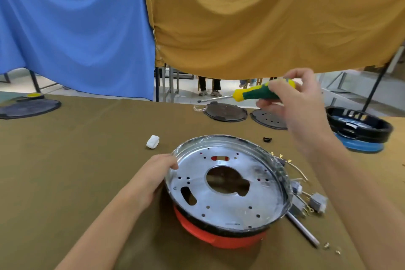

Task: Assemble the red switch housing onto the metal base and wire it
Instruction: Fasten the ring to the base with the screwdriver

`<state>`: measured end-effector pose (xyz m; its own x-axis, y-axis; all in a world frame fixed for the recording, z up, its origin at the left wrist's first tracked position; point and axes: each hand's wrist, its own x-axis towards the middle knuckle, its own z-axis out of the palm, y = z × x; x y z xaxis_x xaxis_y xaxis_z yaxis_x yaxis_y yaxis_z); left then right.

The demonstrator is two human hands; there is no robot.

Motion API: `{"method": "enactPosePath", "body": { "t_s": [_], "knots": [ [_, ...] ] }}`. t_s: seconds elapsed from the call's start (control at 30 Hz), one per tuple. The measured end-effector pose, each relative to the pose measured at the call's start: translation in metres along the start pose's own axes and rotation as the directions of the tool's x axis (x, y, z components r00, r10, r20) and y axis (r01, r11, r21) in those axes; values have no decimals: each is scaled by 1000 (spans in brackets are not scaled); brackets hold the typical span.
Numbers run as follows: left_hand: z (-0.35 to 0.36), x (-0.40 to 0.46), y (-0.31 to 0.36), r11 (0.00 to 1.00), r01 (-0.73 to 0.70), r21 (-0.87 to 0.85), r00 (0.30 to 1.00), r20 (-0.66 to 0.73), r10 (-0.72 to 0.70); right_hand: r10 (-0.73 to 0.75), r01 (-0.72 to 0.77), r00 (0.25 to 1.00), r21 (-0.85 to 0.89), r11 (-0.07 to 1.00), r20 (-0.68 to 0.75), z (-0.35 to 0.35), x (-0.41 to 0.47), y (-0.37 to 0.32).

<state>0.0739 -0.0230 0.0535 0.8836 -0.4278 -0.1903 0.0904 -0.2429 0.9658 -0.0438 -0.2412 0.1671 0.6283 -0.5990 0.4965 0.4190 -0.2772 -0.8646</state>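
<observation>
- left hand [153, 176] grips the 9 o'clock rim of the round silver metal base [228, 184], which sits tilted on the red plastic switch housing [210, 237].
- right hand [293, 98], raised at 1 o'clock, holds a green-and-yellow-handled screwdriver [254, 93].
- loose wires with brass terminals [306, 193] lie at 3 o'clock.

Your metal base [228, 184] is a round, shiny pan with a raised rim, a large keyhole-shaped opening in the middle and many small holes. It sits tilted on top of the red switch housing [210, 238], which shows beneath its near edge on the table.
</observation>
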Motion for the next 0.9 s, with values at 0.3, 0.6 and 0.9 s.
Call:
{"method": "enactPosePath", "body": {
  "t_s": [0.3, 0.6, 0.9],
  "knots": [
    [8, -9, 0, 961, 4, -278, 984, -170, -54, 591, -559, 800, 483, 673, 102, -85, -55, 59],
    [-3, -34, 4, 800, -22, -599, 993, -108, -53, 366, -364, 930, -77, 928, 11, -98, -94, 81],
    [8, -31, -9, 825, -22, -564, 1000, -1, 26, 330, -368, 910, 123, 922, 251, -79, -108, 85]
  ]
}}
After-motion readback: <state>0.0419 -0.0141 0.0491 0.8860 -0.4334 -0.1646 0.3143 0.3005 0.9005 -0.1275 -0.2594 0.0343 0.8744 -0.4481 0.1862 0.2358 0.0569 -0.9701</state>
